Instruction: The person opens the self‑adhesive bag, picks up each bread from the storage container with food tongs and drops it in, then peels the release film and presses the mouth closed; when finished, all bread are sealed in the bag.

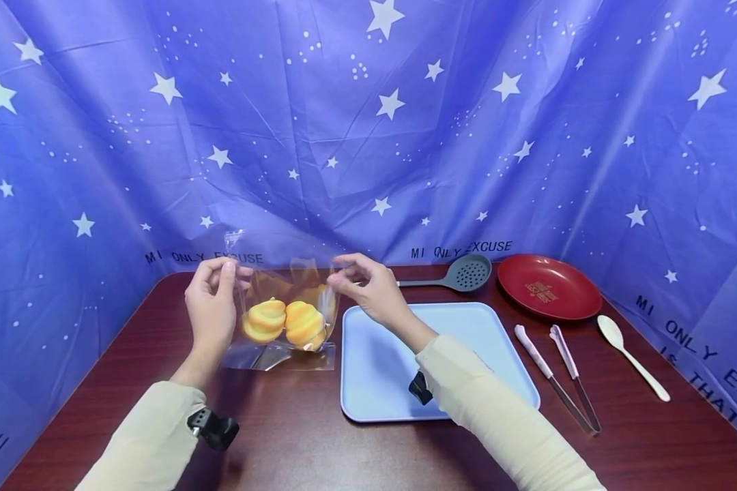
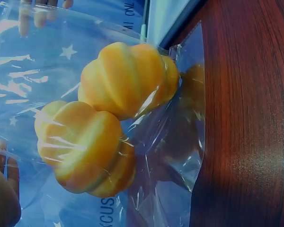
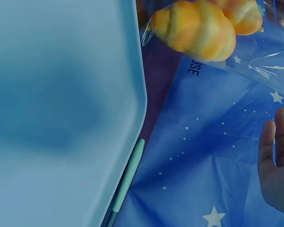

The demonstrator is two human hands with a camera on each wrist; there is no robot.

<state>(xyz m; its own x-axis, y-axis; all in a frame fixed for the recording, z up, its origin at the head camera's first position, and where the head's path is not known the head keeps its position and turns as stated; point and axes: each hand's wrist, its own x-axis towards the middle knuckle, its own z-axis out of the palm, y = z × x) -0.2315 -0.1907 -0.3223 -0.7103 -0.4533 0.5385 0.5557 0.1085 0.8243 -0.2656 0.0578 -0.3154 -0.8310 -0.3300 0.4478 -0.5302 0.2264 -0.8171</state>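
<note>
Pinching a clear bag (image 1: 287, 288) between thumb and fingers, the left hand (image 1: 211, 300) held its left side in the head view, while the right hand (image 1: 374, 290) pinched its right side. Two yellow-orange rolls (image 1: 265, 320) sat side by side low in the bag, over the left part of the dark red table (image 1: 270, 429), left of the pale blue tray (image 1: 405, 361). A grey skimmer (image 1: 469, 273) lay at the table's far edge, beyond the tray. A red plate (image 1: 565, 290) lay by the far right corner, tongs (image 1: 555, 383) lay near the tray's right edge, and a white spoon (image 1: 613, 333) lay near the table's right edge. A blue starred curtain (image 1: 325, 95) hung beyond the far edge.

In the left wrist view, the rolls touched each other inside the shiny bag. Both hands showed only in part, and their hold could not be made out there.

In the right wrist view, the tray's rim passed near the rolls, with a pale green handle (image 3: 127, 179) just beside it. The right hand was cut off by the frame, so its grip could not be told from there.
</note>
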